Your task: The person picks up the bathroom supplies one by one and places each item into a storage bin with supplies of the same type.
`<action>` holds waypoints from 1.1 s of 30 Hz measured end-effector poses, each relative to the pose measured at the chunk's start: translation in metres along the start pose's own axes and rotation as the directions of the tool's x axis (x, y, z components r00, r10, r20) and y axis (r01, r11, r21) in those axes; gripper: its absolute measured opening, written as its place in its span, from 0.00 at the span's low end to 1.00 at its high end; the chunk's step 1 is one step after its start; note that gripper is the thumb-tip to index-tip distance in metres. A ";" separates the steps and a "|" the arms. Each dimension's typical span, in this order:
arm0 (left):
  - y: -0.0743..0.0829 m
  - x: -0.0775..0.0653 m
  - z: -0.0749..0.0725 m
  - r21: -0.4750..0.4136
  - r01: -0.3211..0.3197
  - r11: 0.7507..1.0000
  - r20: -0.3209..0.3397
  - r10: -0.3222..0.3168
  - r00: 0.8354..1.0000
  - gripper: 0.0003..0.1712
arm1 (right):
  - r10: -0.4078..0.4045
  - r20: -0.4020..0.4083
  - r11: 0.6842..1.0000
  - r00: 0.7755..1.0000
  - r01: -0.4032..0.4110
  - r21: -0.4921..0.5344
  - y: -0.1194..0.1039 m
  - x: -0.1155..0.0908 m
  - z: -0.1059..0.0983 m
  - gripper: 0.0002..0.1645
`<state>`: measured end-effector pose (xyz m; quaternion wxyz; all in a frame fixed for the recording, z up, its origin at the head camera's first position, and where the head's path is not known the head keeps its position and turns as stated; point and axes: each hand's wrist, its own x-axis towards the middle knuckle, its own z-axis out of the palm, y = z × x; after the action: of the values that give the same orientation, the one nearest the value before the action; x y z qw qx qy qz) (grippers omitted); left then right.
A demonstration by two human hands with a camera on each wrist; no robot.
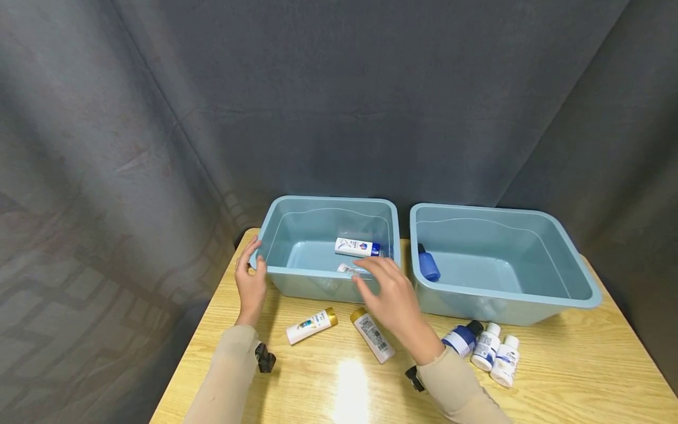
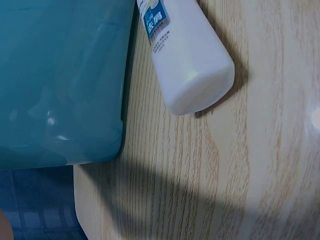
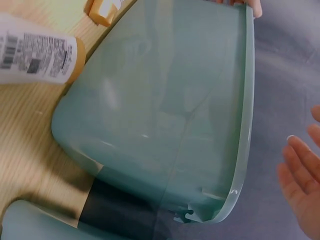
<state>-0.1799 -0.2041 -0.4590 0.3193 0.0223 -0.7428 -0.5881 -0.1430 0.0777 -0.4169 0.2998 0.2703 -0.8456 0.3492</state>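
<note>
My left hand grips the front left corner of the left blue bin, thumb and fingers on either side of the rim. Above that bin's front right edge is my right hand, fingers parted and nothing between them. Inside the bin lie a white bottle with a blue cap and another white bottle, partly hidden by the front wall. Before the bin, two gold-capped bottles lie on the table: a white shampoo bottle and one with its barcode label up.
A second blue bin stands at the right, holding a blue bottle. In front of it lie a dark blue bottle with a black cap and two white bottles, one label-up. Grey curtain hangs behind the table.
</note>
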 end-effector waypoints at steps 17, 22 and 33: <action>0.000 0.000 0.001 -0.008 -0.006 1.000 -0.004 0.006 1.000 0.21 | -0.049 -0.091 0.997 0.995 0.054 0.050 -0.004 -0.023 -0.005 0.21; 0.000 0.000 0.001 -0.010 0.000 1.000 -0.004 0.000 1.000 0.21 | -0.035 -0.093 0.996 0.995 0.042 0.077 -0.003 -0.031 -0.008 0.19; -0.002 0.000 0.000 0.006 0.025 1.000 0.000 -0.025 1.000 0.21 | -0.012 -0.102 0.995 0.995 0.022 0.096 -0.001 -0.050 -0.004 0.16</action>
<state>-0.1807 -0.2043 -0.4607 0.3116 0.0325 -0.7441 -0.5900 -0.1069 0.0925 -0.4489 0.3319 0.2736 -0.8090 0.4006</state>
